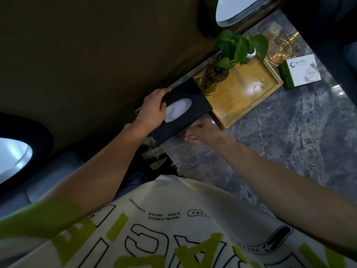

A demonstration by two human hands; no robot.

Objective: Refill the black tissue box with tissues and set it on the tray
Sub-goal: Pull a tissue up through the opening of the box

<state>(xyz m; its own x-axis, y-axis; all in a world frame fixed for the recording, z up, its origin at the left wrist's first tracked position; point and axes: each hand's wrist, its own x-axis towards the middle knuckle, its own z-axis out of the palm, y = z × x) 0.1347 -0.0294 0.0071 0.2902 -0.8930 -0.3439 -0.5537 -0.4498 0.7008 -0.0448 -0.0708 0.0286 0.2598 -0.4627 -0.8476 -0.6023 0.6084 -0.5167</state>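
Hands at black tissue box (pixel 199 104) — left hand (pixel 152 111) grips its left end, thumb laid on top beside the oval opening, fingers wrapped over the far edge. Right hand (pixel 202 130) sits just beside the box's near long edge, fingers loosely curled and motion-blurred; cannot tell if it touches or pinches the box. White tissue (pixel 177 110) shows in the opening. Box lies tilted across the edge of grey marble table (pixel 289 132), its left part out past the table edge, its right end reaching the corner of wooden tray (pixel 233 99) — cannot tell if it rests there or is held above. Glass vase (pixel 212 76) with green plant (pixel 239 47) stands on the tray just beside the box's end. Beyond the tray: glass cup (pixel 280 49) with amber liquid, and a white-and-green card box (pixel 301 70). White shirt (pixel 173 229) with green lettering fills the bottom.
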